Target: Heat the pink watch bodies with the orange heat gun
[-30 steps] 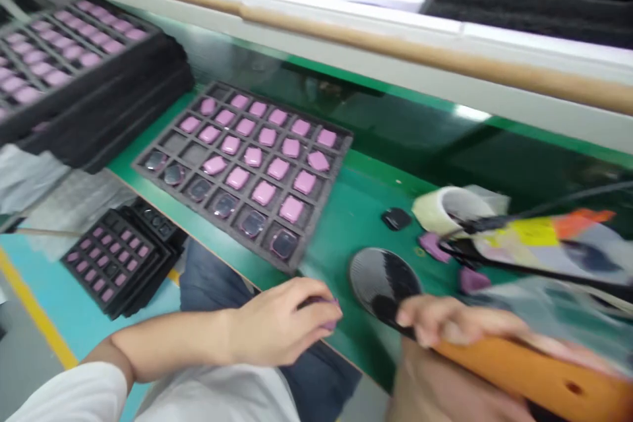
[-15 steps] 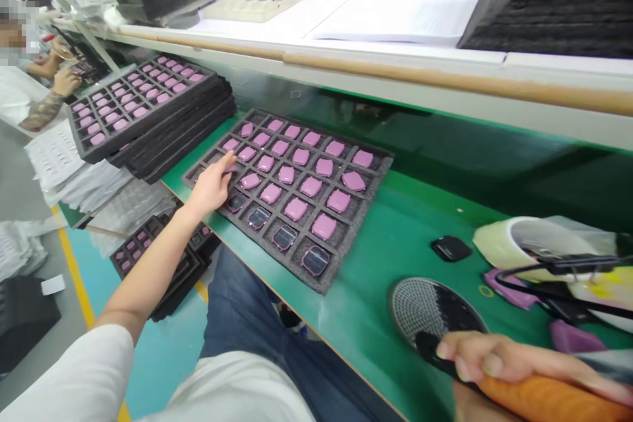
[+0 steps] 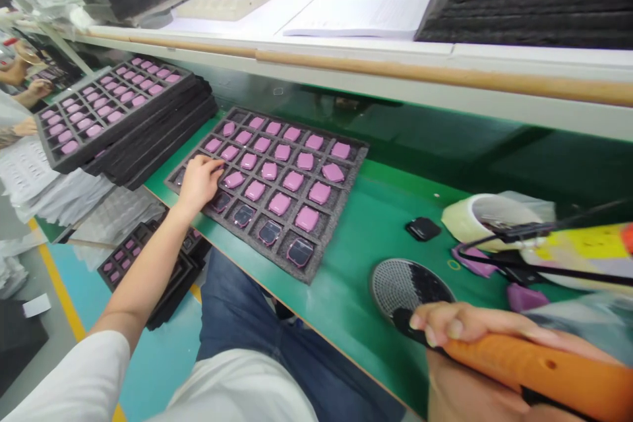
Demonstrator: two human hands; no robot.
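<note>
Head cam: foam tray (image 3: 335, 212) now has your L hand (image 3: 198, 181) over it

Biggest first: green bench (image 3: 356, 234) carries it all, w/ a tray stack (image 3: 163, 122) at far L and the single foam tray lying flat just R of that. Approx. 1 s ago your L hand was down by the bench edge w/ a pink pc. in it; now it's reached over the tray's L end. Means the L-hand work is at the compartments, while the R side stays put.

R side: orange-handled tool (image 3: 514, 359), round dark head out over the bench; can't tell if the head touches down. R hand (image 3: 469, 322) is wrapped round the handle, fingers curled tight, same as before.

L hand: fingertips bunched close together, low at a compartment, 2nd row from front, right beside a pink pc. Can't tell if they're pinching a pc. or only touching, b/c the hand blocks it.

Smaller stuff: tape roll (image 3: 457, 219) stands past the tool head. In the tray, pink pcs (image 3: 280, 204) sit one per compartment in the back rows; dark-faced pcs (image 3: 270, 232) line the front row, partly behind your hand. Loose black pc (image 3: 423, 229) lies near the roll; smallest is a thin yellow ring (image 3: 453, 265).
</note>
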